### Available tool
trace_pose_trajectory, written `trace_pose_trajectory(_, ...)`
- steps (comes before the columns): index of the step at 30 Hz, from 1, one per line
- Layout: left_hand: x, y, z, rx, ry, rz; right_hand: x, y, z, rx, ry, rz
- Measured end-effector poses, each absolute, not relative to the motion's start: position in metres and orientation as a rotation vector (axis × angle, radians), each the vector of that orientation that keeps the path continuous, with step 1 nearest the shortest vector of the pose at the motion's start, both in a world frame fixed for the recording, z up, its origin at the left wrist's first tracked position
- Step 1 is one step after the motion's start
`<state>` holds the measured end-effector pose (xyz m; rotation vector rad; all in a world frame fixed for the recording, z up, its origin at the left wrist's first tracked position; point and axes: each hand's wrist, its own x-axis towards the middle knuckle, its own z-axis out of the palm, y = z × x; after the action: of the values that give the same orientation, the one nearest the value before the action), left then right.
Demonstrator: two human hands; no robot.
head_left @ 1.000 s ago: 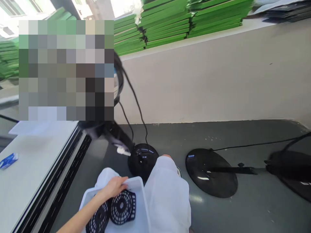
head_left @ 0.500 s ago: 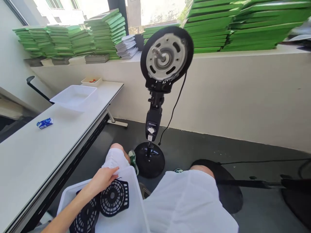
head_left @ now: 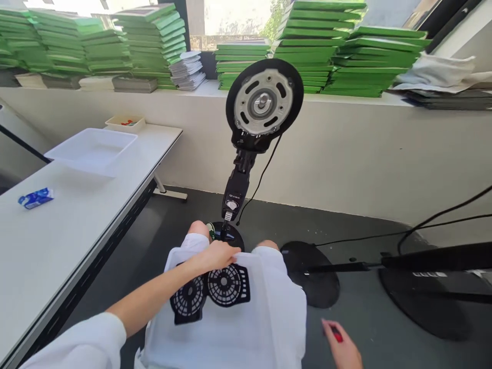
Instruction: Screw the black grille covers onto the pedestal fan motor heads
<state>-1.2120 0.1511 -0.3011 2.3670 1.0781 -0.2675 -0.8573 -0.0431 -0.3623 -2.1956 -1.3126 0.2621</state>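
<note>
Two black grilles [head_left: 224,282]: lying side by side at the far end of the white tub [head_left: 234,338], round, with ringed and spoked openings; one with its slotted flat edge turned right, the other with its flat edge turned toward the body and partly under the left forearm.
White tub: resting across the lap, over white clothing, with both grilles inside.
Left hand [head_left: 217,254]: grasping the tub's far rim, fingers bent over the edge, just above the grilles.
Right hand [head_left: 344,346]: out to the right of the lap, above the dark floor [head_left: 180,210], closed around a small red piece [head_left: 337,334], only partly showing and too small to identify.
Cream box [head_left: 132,128]: at the desk's far end, near the wall, holding a few red-orange bits [head_left: 128,122].
Clear bin [head_left: 92,163]: on the white desk [head_left: 84,210], just in front of the cream box.
Blue packet [head_left: 36,198]: lying on the desk, nearer than the bin and apart from it.
Black stand [head_left: 237,179]: upright beyond the knees, topped by a metal disc [head_left: 263,102], base partly hidden.
Green stacks [head_left: 303,61]: piled along the window ledge [head_left: 209,89].
</note>
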Motion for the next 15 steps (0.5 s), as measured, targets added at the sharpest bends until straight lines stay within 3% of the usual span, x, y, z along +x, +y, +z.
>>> trace_pose_trajectory(5,-1.188,0.137,-0.301,2.374,0.991,-0.202,-0.861,-0.036,-0.307,-2.125,-1.411,0.309)
trace_pose_trajectory(8,-1.179,0.128,-0.300,2.354,1.009,-0.207,-0.908,-0.025,-0.281,-1.874,-1.901,0.391)
trace_pose_trajectory(11,-1.168,0.124,-0.295,2.331,1.024,-0.237,-0.974,-0.017,-0.287,-1.390,-2.744,0.115)
trace_pose_trajectory(15,-1.168,0.132,-0.289,2.270,0.983,-0.316,-1.024,-0.012,-0.324,-1.217,-2.902,-0.015)
